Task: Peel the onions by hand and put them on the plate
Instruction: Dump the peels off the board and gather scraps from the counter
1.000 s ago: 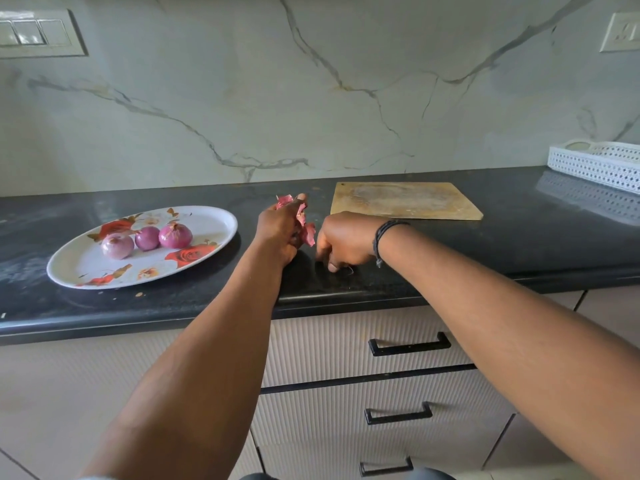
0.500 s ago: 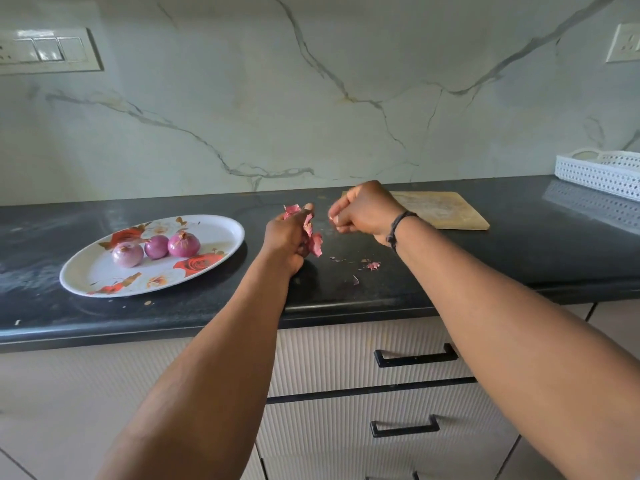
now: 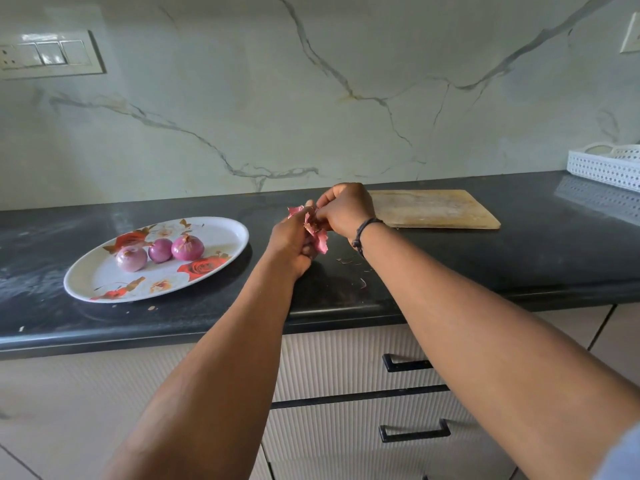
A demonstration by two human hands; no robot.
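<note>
**A home kitchen counter**

This is a domestic kitchen. A black stone countertop (image 3: 450,265) runs along a marble-look backsplash (image 3: 311,98) with grey veining. Below it sit ribbed cream drawers (image 3: 346,362) with black bar handles (image 3: 407,363). A wooden cutting board (image 3: 436,209) lies on the counter, and a floral oval plate (image 3: 214,233) holds three red onions (image 3: 159,251). A switch panel (image 3: 48,55) is set in the wall, and a white perforated basket (image 3: 606,164) stands at the far right.

Marble-veined wall (image 3: 311,98), black countertop (image 3: 519,258) (glossy), ribbed cream drawers (image 3: 339,362) below.
</note>
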